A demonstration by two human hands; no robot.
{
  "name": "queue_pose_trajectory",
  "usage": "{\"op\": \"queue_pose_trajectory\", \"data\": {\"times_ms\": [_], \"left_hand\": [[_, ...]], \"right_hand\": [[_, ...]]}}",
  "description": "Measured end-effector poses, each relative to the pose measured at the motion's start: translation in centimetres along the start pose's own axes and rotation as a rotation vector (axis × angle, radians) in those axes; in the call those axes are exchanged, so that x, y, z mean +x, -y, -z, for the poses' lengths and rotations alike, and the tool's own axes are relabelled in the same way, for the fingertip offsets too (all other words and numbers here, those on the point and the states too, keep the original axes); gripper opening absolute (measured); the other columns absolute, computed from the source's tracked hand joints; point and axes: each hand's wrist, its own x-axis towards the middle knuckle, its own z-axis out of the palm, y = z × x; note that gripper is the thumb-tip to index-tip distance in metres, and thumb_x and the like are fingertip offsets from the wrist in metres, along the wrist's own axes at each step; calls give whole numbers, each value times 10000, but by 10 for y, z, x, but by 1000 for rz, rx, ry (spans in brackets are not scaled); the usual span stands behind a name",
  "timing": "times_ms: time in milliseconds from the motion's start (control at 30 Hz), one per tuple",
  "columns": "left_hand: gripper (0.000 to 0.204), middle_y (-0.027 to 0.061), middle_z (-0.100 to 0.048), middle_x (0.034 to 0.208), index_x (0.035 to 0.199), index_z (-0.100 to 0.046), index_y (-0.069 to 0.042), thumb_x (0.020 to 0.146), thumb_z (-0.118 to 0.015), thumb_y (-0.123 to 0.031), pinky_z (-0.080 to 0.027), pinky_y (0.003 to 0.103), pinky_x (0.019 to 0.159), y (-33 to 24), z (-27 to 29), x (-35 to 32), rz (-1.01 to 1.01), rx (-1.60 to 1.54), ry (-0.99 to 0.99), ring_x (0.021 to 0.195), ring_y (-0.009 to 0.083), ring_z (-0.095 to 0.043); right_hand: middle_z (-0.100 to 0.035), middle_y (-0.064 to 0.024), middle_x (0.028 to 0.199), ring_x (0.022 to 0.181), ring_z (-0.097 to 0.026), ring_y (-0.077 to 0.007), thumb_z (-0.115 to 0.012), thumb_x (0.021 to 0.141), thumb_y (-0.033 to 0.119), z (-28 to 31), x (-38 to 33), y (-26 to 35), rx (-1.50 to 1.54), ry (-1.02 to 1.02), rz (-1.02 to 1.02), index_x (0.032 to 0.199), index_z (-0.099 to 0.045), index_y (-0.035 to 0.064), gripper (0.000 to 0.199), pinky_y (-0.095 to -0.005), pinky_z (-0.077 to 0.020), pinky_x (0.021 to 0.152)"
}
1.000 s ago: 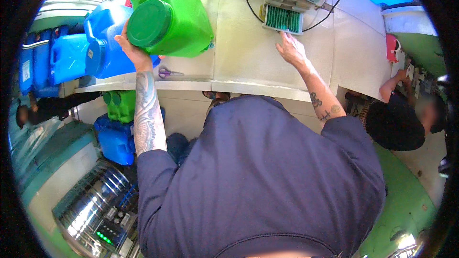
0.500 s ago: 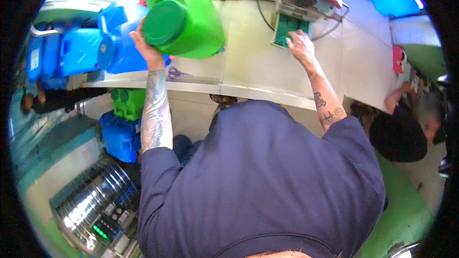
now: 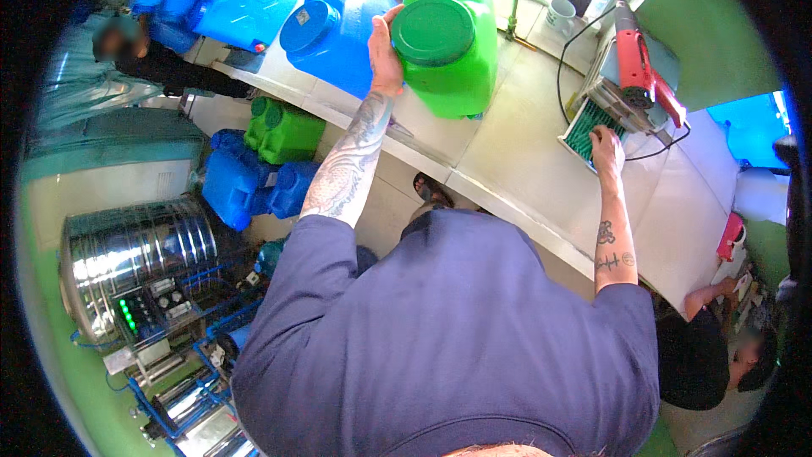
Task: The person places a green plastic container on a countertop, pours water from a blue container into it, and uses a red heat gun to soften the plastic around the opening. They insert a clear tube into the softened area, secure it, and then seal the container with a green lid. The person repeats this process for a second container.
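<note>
A green jug [image 3: 457,76] with a round dark green screw cap [image 3: 433,31] stands on the table near its far edge. My left hand [image 3: 386,57] holds it from the left, the palm and fingers against the side by the cap; part of the fingers is hidden. A larger blue jug [image 3: 338,51] stands close on its left. To the right, my right hand [image 3: 606,149] reaches into a small drawer-like tray [image 3: 575,137] of thin green pieces, its fingers curled down among them. What the fingertips pinch is too small to make out.
Behind the tray a red heat gun [image 3: 634,59] rests on a metal stand, its black cord looping over the table [image 3: 516,135]. More blue jugs [image 3: 245,8] line the left. A white cup [image 3: 560,13] stands at the back. One person [image 3: 694,360] works at the right.
The view has swung, so the table now slants down to the right. My left hand stays against the green jug. My right hand remains at the tray, its fingers bent lower into the green pieces.
</note>
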Motion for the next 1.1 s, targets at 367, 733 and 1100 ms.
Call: {"op": "queue_pose_trajectory", "data": {"times_ms": [367,733,1100], "left_hand": [[778,139,-627,1282,1376,-516,41,1045,-288,-625,-465,335,1013,-2,1,0,30,79,6,1169,224,-597],[570,148,-618,1348,1394,-537,-15,1059,-448,-467,-425,323,1066,-91,77,60,-109,864,361,1219,186,-578],[750,228,-643,1208,1318,-595,15,949,-548,-636,-480,393,997,-118,220,132,115,1228,299,1123,309,-630]], "right_hand": [[-672,-142,1072,1027,-635,-344,-620,937,262,0,2,2,-29,-30,-24,1086,-629,103,218,-474,-511,857],[-697,-163,957,923,-659,-372,-632,951,330,15,1,14,-49,-56,-58,1077,-607,100,263,-482,-503,774],[-576,-189,1313,1223,-546,-351,-677,935,225,45,-49,75,14,-559,-43,1055,-694,51,212,-446,-441,1029]]}}
